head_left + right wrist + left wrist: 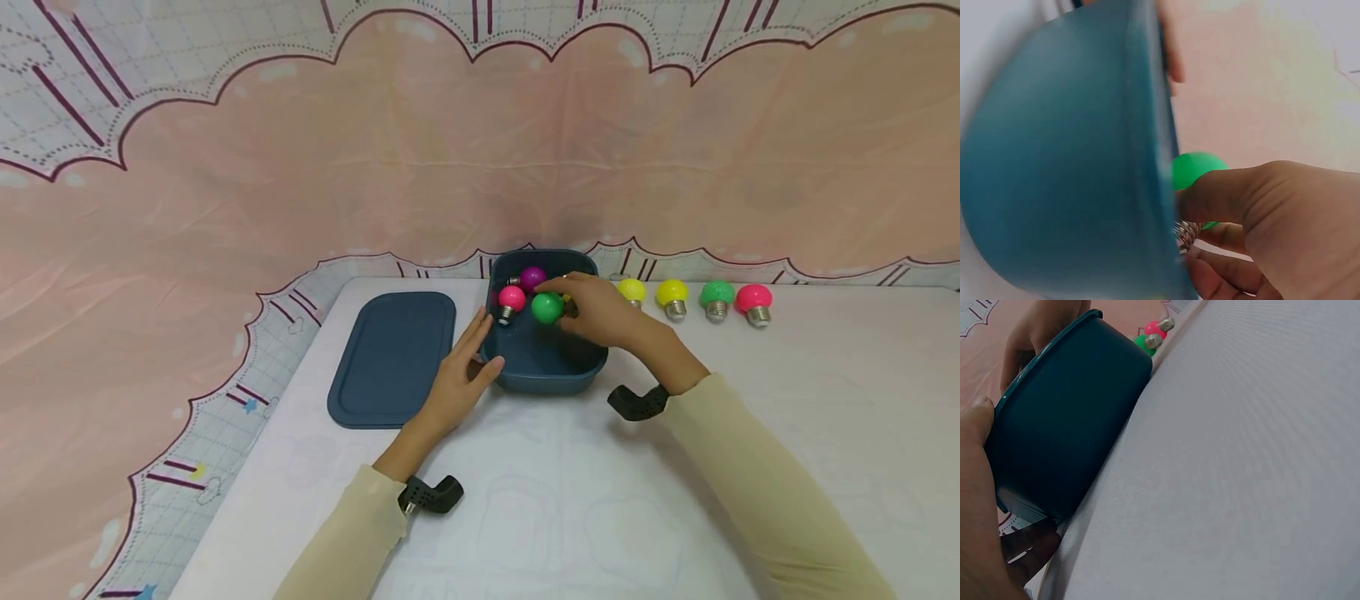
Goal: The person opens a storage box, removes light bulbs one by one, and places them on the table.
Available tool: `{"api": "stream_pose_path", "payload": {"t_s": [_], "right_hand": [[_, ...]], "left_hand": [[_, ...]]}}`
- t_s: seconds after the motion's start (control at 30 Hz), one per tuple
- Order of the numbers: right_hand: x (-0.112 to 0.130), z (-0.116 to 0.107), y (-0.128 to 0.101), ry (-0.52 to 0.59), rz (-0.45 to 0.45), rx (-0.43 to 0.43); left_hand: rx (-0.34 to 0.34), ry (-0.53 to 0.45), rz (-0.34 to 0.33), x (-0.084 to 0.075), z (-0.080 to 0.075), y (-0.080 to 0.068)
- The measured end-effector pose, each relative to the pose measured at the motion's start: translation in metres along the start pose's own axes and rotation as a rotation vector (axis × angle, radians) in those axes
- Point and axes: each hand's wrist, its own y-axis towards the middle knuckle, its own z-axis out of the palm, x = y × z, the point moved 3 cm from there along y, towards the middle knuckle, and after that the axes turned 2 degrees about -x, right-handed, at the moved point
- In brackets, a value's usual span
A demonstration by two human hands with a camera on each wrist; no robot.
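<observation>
A dark blue plastic box [551, 383] stands uncovered on the table. My right hand [600, 310] holds a green light bulb [547, 308] inside the box's rim; its metal screw base shows between the fingers in the right wrist view. Inside the box lie a pink bulb [512, 297] and a purple bulb [533, 278] at the left. A bit of yellow beside the right hand is mostly hidden by it. Against the box's left side rests my left hand [459, 379], fingers straight and thumb spread toward the front corner.
The flat blue lid [393, 358] lies left of the box. To the right stand a row of bulbs: a yellow bulb [632, 289] partly behind the right hand, another yellow bulb [672, 293], a green bulb [717, 293] and a pink bulb [753, 297]. A patterned cloth [480, 167] hangs behind.
</observation>
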Motion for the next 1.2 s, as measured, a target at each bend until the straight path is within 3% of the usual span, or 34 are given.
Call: {"api": "stream_pose_path", "payload": {"t_s": [0.3, 0.67, 0.97, 1.2], "right_hand": [[-0.004, -0.022, -0.020, 0.063, 0.081, -0.122], [-0.027, -0.030, -0.046, 0.145, 0.172, -0.200], [-0.047, -0.030, -0.064, 0.148, 0.231, -0.186], [-0.064, -0.022, -0.077, 0.182, 0.339, -0.108]], "left_hand": [[0.003, -0.005, -0.011, -0.004, 0.000, 0.000], [-0.003, 0.002, -0.019, -0.004, 0.001, 0.000], [0.004, 0.003, -0.023, -0.004, 0.001, 0.000], [0.000, 0.003, -0.018, -0.005, 0.000, 0.000]]}}
